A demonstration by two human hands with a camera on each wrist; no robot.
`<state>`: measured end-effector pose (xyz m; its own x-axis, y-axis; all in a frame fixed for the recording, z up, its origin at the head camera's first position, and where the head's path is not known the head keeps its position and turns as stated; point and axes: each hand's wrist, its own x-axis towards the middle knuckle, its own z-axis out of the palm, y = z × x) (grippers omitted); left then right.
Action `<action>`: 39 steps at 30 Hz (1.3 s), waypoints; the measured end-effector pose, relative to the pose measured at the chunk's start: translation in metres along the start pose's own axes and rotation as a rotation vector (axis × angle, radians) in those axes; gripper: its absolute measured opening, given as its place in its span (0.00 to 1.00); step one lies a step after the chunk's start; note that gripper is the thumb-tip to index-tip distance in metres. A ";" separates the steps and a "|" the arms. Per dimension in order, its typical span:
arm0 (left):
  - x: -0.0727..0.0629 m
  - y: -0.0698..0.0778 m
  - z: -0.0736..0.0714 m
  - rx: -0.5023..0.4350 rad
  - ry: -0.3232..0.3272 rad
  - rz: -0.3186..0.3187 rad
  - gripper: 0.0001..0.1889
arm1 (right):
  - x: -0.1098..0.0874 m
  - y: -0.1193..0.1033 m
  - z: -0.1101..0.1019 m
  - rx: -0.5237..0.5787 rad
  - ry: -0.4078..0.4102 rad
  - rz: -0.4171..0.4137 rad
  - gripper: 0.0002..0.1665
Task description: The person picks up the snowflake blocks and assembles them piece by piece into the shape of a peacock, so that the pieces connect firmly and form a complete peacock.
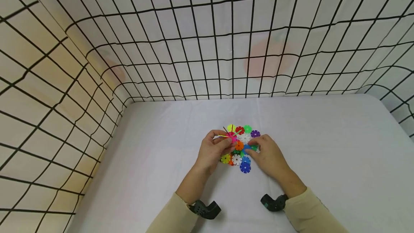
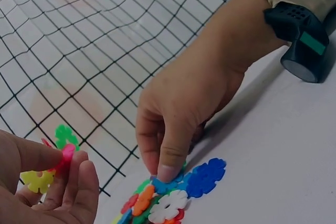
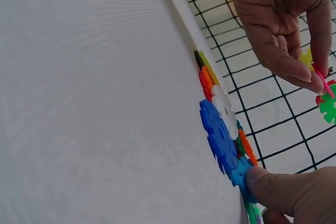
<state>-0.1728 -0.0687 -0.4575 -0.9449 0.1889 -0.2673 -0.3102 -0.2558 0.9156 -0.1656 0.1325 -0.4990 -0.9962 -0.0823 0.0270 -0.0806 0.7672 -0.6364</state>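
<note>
Thumb and fingers of my left hand (image 1: 209,151) pinch a pink notched plastic disc (image 1: 231,138), held above the table. Yellow, green and red discs stick out from its edge; the green disc (image 3: 328,104) shows well in the right wrist view. My right hand (image 1: 271,156) reaches down to a pile of similar discs and pinches a light blue disc (image 2: 167,185) there. Around its fingertips lie an orange disc (image 1: 239,145), a white disc (image 1: 237,159) and a dark blue disc (image 1: 245,167). Green ones are partly hidden under the others.
The pile sits on a white cloth-covered table (image 1: 155,161). Purple disc (image 1: 255,133) and red disc (image 1: 240,130) lie at its far side. A black wire grid (image 1: 200,42) rises behind the table and along its sides. Each wrist wears a black camera (image 1: 205,210).
</note>
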 end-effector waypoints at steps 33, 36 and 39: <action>-0.002 -0.005 0.009 0.150 -0.017 0.124 0.12 | -0.003 -0.007 -0.006 0.486 0.335 -0.427 0.14; -0.005 -0.004 0.010 0.187 -0.017 0.155 0.12 | -0.003 -0.007 -0.005 0.471 0.374 -0.464 0.15; -0.006 -0.004 0.010 0.206 -0.019 0.166 0.12 | -0.003 -0.007 -0.003 0.459 0.378 -0.476 0.15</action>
<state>-0.1644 -0.0596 -0.4570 -0.9782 0.1793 -0.1045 -0.1215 -0.0864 0.9888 -0.1620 0.1293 -0.4919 -0.8070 -0.0507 0.5884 -0.5652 0.3550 -0.7446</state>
